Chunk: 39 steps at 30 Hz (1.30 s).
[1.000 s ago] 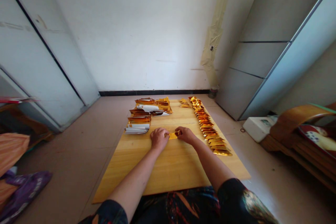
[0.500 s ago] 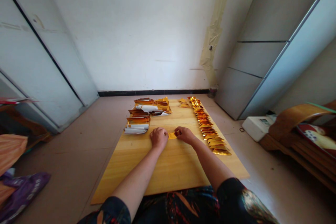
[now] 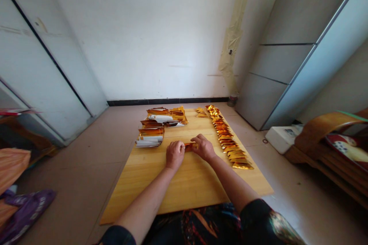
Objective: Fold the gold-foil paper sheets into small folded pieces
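Note:
A small gold foil sheet [image 3: 190, 146] lies on a wooden board [image 3: 186, 183] on the floor. My left hand [image 3: 174, 154] pinches its left end with curled fingers. My right hand [image 3: 203, 147] presses on its right end, fingers bent over the foil. To the right runs a long row of folded gold pieces [image 3: 227, 140]. Stacks of unfolded gold and white sheets [image 3: 152, 131] sit at the board's far left.
A few folded gold pieces [image 3: 201, 113] lie at the board's far edge. A grey cabinet [image 3: 287, 69] stands on the right, with a white box [image 3: 280, 138] and a wooden chair [image 3: 330, 138] beside it. Purple cloth [image 3: 25, 206] lies at the left.
Both hands have turned over the foil sheet; the right hand now covers more of it, and the sheet looks narrower and darker than before.

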Available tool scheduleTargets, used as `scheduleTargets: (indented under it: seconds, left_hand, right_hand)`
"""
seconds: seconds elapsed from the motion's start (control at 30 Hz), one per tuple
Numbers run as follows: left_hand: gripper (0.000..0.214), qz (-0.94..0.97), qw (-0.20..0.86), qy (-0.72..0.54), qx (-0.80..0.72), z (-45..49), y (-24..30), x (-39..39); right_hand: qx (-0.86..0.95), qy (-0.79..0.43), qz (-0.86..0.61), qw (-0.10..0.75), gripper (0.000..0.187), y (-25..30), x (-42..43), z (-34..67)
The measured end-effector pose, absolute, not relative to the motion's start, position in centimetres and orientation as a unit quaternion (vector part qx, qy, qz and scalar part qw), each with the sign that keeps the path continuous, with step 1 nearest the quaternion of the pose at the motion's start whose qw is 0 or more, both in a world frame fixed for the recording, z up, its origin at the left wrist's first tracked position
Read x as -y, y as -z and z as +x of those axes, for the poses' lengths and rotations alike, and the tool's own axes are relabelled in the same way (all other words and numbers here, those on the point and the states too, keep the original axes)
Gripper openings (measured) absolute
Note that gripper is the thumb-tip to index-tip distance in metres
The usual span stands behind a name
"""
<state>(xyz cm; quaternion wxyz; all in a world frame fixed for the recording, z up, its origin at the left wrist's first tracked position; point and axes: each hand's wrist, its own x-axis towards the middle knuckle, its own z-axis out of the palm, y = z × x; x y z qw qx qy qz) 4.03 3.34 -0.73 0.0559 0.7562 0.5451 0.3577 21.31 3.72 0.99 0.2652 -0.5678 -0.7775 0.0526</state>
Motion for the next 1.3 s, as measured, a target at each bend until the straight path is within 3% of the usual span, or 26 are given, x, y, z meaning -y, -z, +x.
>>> scheduleTargets:
  seconds: [0.17,0.47,0.7,1.0,1.3]
  left_hand:
    - [0.013,0.769,0.085,-0.38,-0.506,3.5,1.2,-3.1]
    - [0.014,0.83,0.103,-0.296,-0.462,2.4,1.0,-2.2]
    - [0.03,0.845,0.131,-0.25,-0.455,2.3,1.0,-2.1]
    - [0.014,0.851,0.124,-0.246,-0.447,2.4,0.8,-2.0]
    - [0.019,0.836,0.108,-0.24,-0.481,2.9,0.1,-2.2]
  right_hand:
    - [0.818,0.027,-0.531,0.221,0.009,-1.8,-3.2,21.0]
    - [0.837,0.006,-0.52,0.169,0.014,-0.9,-1.8,21.2]
    - [0.83,-0.068,-0.515,0.202,0.016,-0.9,-0.7,22.6]
    - [0.813,-0.103,-0.529,0.223,0.014,0.2,-0.4,25.6]
    - [0.777,-0.112,-0.593,0.178,0.021,-0.4,-1.5,25.4]
